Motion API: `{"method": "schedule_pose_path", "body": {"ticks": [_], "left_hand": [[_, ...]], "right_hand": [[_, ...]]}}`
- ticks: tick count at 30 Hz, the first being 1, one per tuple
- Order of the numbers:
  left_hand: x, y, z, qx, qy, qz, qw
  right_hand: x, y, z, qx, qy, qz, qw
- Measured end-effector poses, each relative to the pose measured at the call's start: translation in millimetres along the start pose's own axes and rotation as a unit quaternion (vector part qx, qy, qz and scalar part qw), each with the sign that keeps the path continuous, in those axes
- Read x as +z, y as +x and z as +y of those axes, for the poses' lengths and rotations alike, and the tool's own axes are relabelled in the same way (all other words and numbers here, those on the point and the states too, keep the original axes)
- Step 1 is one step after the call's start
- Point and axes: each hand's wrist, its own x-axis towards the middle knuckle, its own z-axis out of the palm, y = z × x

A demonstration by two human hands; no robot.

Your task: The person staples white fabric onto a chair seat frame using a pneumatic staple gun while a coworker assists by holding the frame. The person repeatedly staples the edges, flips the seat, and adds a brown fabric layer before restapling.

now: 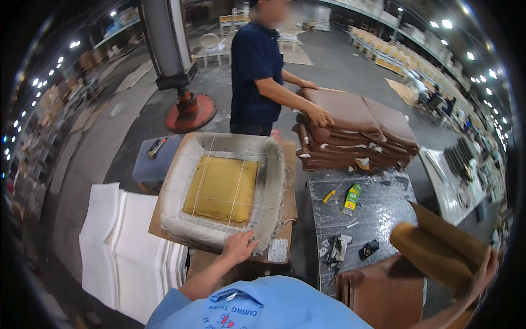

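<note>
A seat cushion lies upside down in front of me, with a grey padded rim and a yellow foam middle. It rests on a brown board. My left hand presses on the cushion's near rim, fingers spread. My right hand is at the far right edge, gripping a brown leather cover that curls up over the worktable. Across from me another person has both hands on a stack of brown leather seat covers.
The dark worktable carries a yellow-handled screwdriver, a green and yellow pack and small tools. White foam sheets are stacked at lower left. A grey column on a red base stands behind. More brown covers lie at lower right.
</note>
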Motion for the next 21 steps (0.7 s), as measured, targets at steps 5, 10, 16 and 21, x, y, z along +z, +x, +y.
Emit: {"method": "schedule_pose_path", "body": {"ticks": [5,10,16,21], "left_hand": [[9,-25,-4,0.101,-0.055,0.065,0.991],[11,-57,-25,0.11,-0.006,0.081,0.991],[-1,-87,-60,0.054,0.055,0.092,0.993],[-10,-100,-82,0.004,0.094,0.094,0.991]], "right_hand": [[46,-6,-75,-0.084,0.071,-0.121,0.987],[90,-29,-167,-0.133,0.141,-0.178,0.965],[111,-59,-268,-0.205,0.217,-0.232,0.926],[111,-80,-342,-0.308,0.181,-0.217,0.908]]}}
